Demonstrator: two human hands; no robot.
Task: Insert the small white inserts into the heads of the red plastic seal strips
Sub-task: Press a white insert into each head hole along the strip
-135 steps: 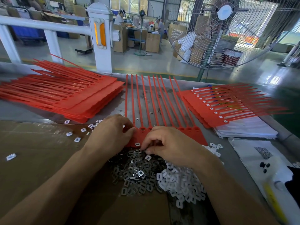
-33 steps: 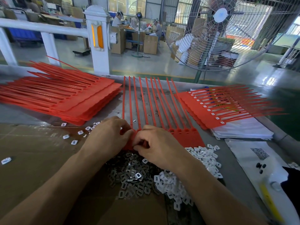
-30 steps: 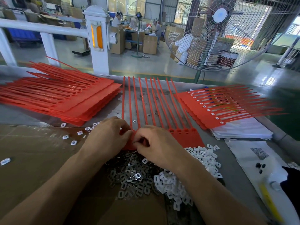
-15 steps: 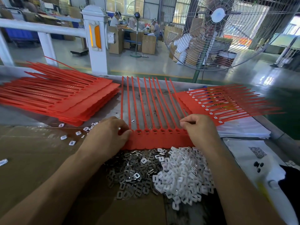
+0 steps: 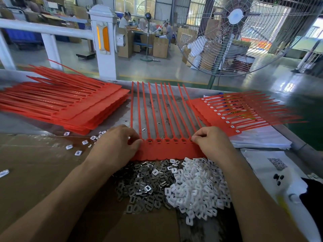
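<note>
A red sheet of joined seal strips (image 5: pixel 166 149) lies in front of me, tails pointing away, its row of heads showing open slots. My left hand (image 5: pixel 115 145) pinches the sheet's left end with thumb and fingers. My right hand (image 5: pixel 211 142) has curled fingers at the rightmost head; whether it holds an insert is hidden. A heap of small white inserts (image 5: pixel 197 186) lies just below the sheet, beside a heap of grey metal clips (image 5: pixel 143 186).
A tall stack of red strip sheets (image 5: pixel 70 105) lies at the left. At the right, sheets with white inserts in their heads (image 5: pixel 232 110) rest on white papers (image 5: pixel 258 138). Loose inserts (image 5: pixel 78 145) dot the cardboard. A large fan (image 5: pixel 234 32) stands behind the table.
My right hand has moved from the sheet's left heads, next to my left hand, to its right end. The heads in between are now uncovered. My left hand stays at the left end.
</note>
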